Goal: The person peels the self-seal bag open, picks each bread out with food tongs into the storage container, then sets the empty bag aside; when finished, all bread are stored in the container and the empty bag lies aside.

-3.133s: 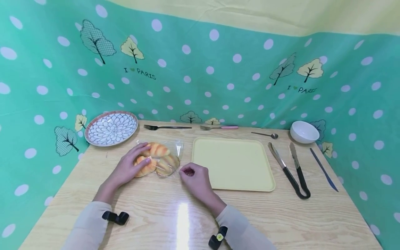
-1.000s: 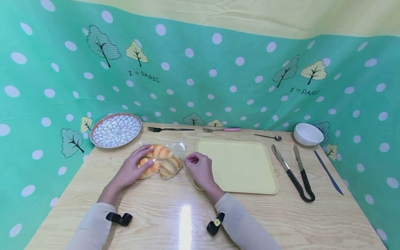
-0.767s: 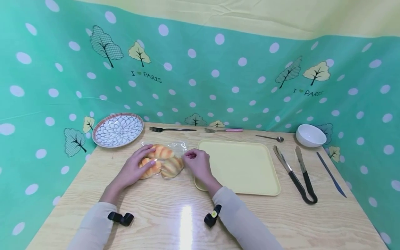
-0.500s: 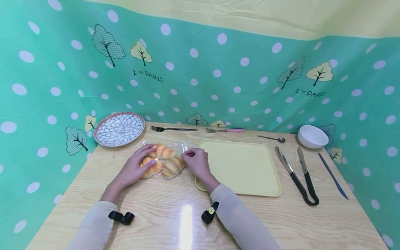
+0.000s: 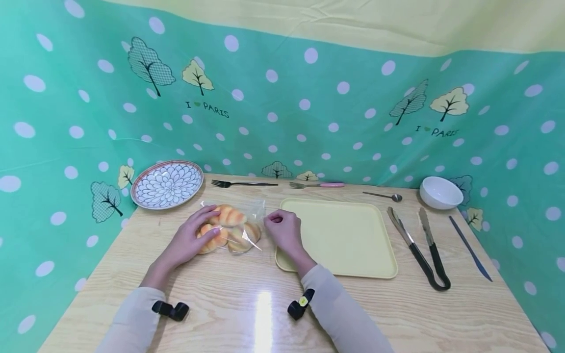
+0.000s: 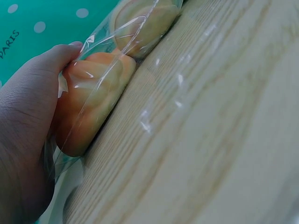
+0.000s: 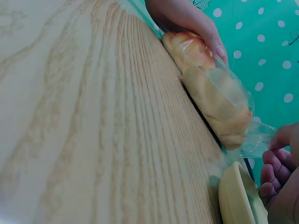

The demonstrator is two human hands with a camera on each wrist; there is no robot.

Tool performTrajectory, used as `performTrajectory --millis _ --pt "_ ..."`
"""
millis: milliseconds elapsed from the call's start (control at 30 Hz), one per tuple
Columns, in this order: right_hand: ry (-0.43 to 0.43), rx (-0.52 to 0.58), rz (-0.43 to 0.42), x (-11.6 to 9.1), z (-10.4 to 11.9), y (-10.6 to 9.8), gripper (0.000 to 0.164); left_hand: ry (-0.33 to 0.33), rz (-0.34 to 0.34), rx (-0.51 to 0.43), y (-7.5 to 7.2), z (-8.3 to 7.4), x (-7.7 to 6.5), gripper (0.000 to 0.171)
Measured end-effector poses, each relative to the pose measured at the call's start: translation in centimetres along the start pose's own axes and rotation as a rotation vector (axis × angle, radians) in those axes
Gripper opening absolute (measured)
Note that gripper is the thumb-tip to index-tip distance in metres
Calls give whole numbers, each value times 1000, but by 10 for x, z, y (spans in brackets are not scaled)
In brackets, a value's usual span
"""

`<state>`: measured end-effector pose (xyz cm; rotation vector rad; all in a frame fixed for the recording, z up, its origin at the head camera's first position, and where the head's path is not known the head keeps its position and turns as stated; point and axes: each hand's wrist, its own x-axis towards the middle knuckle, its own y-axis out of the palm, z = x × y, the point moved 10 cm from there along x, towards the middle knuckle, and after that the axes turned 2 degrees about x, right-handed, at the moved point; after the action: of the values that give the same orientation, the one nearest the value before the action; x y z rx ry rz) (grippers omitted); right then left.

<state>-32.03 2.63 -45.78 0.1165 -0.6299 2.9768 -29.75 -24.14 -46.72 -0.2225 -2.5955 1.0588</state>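
Note:
Three bread rolls [image 5: 231, 215] lie in a clear plastic bag [image 5: 255, 208] left of centre on the table. My left hand [image 5: 187, 235] holds the bag from its left side, fingers over the rolls and thumb in front. In the left wrist view that thumb lies over an orange-brown roll [image 6: 93, 102]. My right hand [image 5: 284, 230] pinches the bag's right edge between thumb and forefinger, its other fingers curled. In the right wrist view the bag's end [image 7: 257, 140] is drawn out towards those fingertips. The left fingertips are partly hidden in the left wrist view.
A pale yellow tray [image 5: 340, 240] lies just right of the bag, partly beneath my right hand. Behind stand a patterned plate [image 5: 167, 185], a black fork [image 5: 244, 184], a pink-handled fork [image 5: 318, 185] and a spoon [image 5: 384, 195]. To the right are a white bowl [image 5: 441, 192], tongs [image 5: 419, 255] and a knife [image 5: 470, 247].
My right hand has moved from the bag's near right corner farther up its right side, then slightly rightward, stretching the plastic edge. The left hand stays on the bag; the view has shifted a little.

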Motion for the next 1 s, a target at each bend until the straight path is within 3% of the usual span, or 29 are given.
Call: performTrajectory --millis 233,667,1000 --pt "-5 13 -39 0 -3 -8 6 0 -7 1 0 2 0 53" --pt "-55 41 49 18 7 8 13 7 -9 4 -2 1 -1 52" --pt "-57 -40 84 28 9 24 8 2 -8 1 1 3 -1 54"
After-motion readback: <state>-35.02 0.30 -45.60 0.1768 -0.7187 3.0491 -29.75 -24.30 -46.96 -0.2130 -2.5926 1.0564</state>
